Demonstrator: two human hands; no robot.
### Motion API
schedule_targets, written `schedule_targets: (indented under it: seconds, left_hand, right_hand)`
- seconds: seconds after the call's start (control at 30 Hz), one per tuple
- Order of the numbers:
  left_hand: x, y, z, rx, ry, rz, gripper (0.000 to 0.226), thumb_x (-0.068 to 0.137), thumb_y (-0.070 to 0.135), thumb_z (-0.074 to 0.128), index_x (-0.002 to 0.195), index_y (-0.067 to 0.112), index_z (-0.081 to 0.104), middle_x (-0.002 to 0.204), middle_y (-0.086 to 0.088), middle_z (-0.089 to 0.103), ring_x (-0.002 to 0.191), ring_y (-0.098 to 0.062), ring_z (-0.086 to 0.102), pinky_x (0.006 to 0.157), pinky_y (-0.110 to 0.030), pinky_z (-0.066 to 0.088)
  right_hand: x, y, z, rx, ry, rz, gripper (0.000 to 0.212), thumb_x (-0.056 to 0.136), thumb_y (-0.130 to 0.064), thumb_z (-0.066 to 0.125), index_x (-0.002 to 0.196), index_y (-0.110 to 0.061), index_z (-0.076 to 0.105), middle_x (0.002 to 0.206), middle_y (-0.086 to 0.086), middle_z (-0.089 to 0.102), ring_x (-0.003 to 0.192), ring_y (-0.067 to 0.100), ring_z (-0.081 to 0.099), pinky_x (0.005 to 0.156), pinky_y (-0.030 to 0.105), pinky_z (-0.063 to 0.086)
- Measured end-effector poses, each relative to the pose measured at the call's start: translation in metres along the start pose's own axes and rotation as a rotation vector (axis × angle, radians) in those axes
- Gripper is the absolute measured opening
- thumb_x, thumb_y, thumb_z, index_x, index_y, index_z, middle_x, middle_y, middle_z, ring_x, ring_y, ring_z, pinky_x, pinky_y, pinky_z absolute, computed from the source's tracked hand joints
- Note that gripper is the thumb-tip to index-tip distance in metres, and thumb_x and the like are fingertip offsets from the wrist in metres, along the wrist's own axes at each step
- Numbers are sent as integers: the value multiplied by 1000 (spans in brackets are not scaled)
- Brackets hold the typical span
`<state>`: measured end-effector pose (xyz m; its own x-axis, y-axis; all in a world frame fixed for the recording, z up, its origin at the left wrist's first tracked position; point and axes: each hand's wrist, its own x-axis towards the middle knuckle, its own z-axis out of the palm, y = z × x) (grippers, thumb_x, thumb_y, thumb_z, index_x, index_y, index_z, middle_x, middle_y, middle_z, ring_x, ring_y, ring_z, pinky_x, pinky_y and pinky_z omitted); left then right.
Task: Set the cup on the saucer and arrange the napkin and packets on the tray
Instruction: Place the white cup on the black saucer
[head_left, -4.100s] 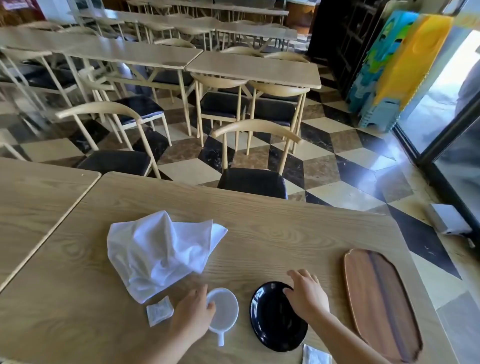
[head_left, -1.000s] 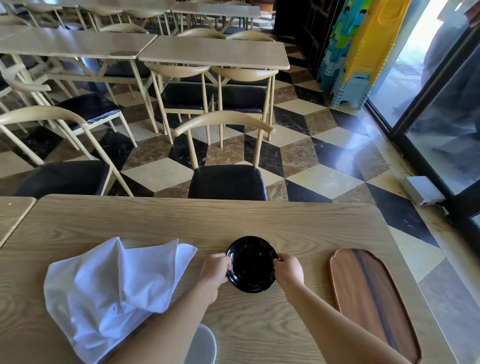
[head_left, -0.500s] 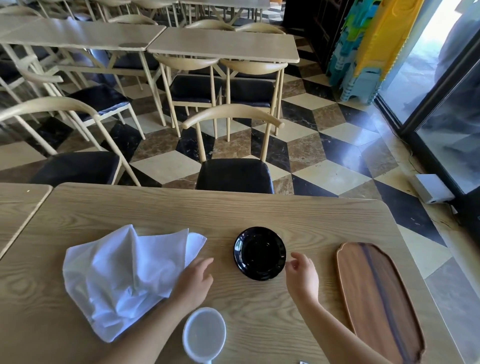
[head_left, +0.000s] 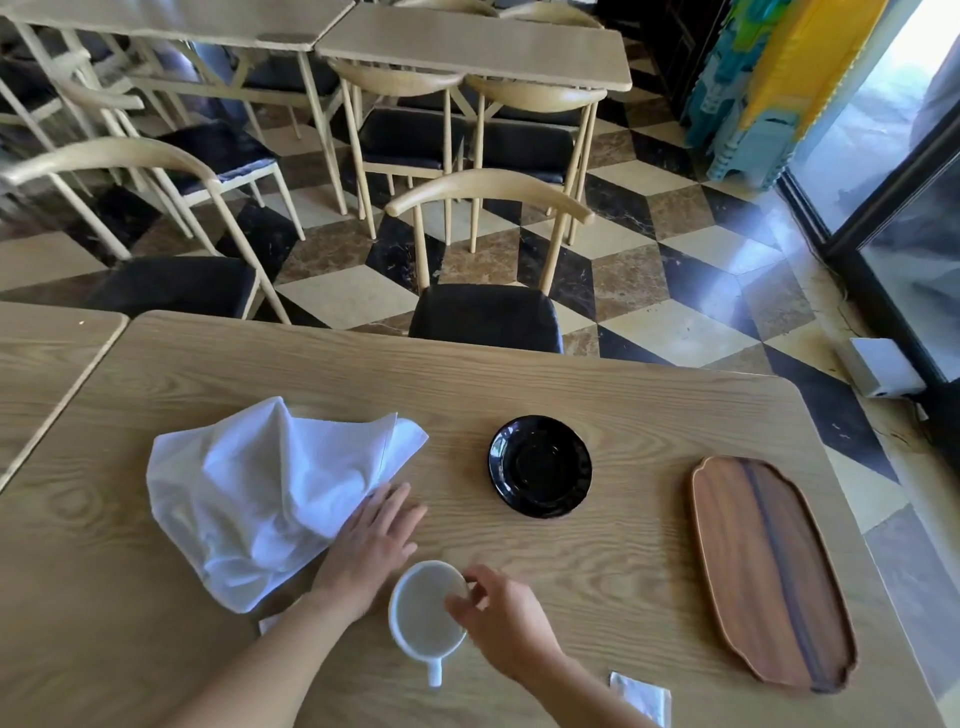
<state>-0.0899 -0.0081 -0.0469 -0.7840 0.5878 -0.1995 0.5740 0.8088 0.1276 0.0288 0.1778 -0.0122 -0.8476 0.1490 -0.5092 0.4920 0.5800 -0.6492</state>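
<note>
On the wooden table (head_left: 623, 415) the crumpled napkin (head_left: 260, 478) lies at the left, with the left hand (head_left: 371, 545) flat and open against its edge, holding nothing. The right hand (head_left: 506, 618) pinches the rim of the white cup (head_left: 423, 618) — probably to lift it to the black saucer (head_left: 540, 465) beyond. A packet (head_left: 641, 696) and the empty tray (head_left: 769, 566) wait at the right.

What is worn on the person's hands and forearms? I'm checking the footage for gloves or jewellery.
Nothing that shows. The left hand and right hand are bare: no gloves, rings, watch or bracelets visible. Both forearms are uncovered up to the picture's bottom edge, so no sleeves or cuffs appear. Anything worn higher up is out of view.
</note>
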Motion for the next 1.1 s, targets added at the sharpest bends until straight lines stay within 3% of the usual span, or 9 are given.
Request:
schedule_targets:
  seconds: [0.07, 0.23, 0.33, 0.47, 0.7, 0.77, 0.83, 0.9, 1.1]
  left_hand:
    - [-2, 1, 6, 14, 8, 7, 43, 87, 39, 48, 125, 22, 60, 143, -8, 54, 131, -29, 53, 101, -48, 50]
    - [-3, 4, 18, -43, 54, -20, 46, 95, 34, 35, 131, 17, 60, 146, -13, 50, 135, -35, 47, 106, -53, 44]
    - [-5, 6, 17, -62, 107, -30, 57, 103, 38, 15, 131, 16, 61, 146, -13, 50, 135, -36, 47, 105, -54, 44]
    - [-6, 8, 17, -86, 109, -53, 49, 93, 30, 33, 132, 16, 60, 147, -12, 49, 136, -35, 45, 106, -53, 42]
    - [-5, 8, 20, -68, 145, -42, 50, 92, 30, 34, 132, 17, 60, 147, -12, 49, 136, -35, 45, 106, -53, 41]
    - [-5, 7, 23, -64, 167, -32, 48, 95, 31, 33, 130, 15, 62, 145, -13, 51, 134, -36, 48, 105, -52, 43]
    - [-4, 6, 24, -62, 169, -25, 51, 100, 34, 24, 131, 16, 61, 146, -13, 50, 134, -35, 47, 105, -51, 43]
    - [-3, 4, 28, -61, 170, -20, 50, 100, 33, 26, 135, 16, 57, 150, -12, 46, 139, -34, 42, 109, -50, 41]
    - [-7, 2, 33, -50, 142, -30, 53, 100, 37, 19, 148, 22, 37, 163, -7, 21, 151, -27, 12, 120, -45, 22]
  right_hand:
    - [-7, 1, -2, 53, 23, 28, 49, 76, -59, 62, 118, -34, 60, 98, -12, 67, 90, 7, 63, 77, 24, 47]
    - [-38, 10, 10, 183, 62, 65, 48, 58, -64, 74, 90, -31, 60, 77, -2, 70, 68, 2, 62, 68, 22, 52]
    - [-49, 10, 30, 211, 39, 119, 54, 50, -64, 79, 83, -26, 59, 72, -3, 68, 63, 1, 60, 64, 16, 49]
    - [-50, 3, 50, 261, 16, 168, 41, 53, -54, 79, 68, -26, 54, 61, -10, 56, 56, -2, 51, 59, 13, 42]
    - [-56, -1, 61, 373, 151, 188, 20, 63, -36, 81, 68, -25, 65, 63, -6, 63, 57, 1, 58, 60, 13, 45]
    - [-54, -1, 61, 394, 154, 189, 16, 68, -37, 80, 60, -34, 66, 65, -4, 69, 61, 7, 66, 62, 20, 49]
    - [-52, 2, 60, 372, 145, 164, 15, 74, -40, 78, 65, -30, 71, 74, 0, 72, 67, 11, 69, 65, 24, 51]
    - [-49, 5, 58, 349, 169, 151, 24, 76, -42, 78, 70, -20, 73, 79, 3, 71, 71, 10, 68, 68, 25, 51]
    - [-41, 9, 47, 330, 253, 109, 28, 78, -40, 79, 68, -15, 72, 80, 4, 63, 71, 9, 61, 63, 14, 44]
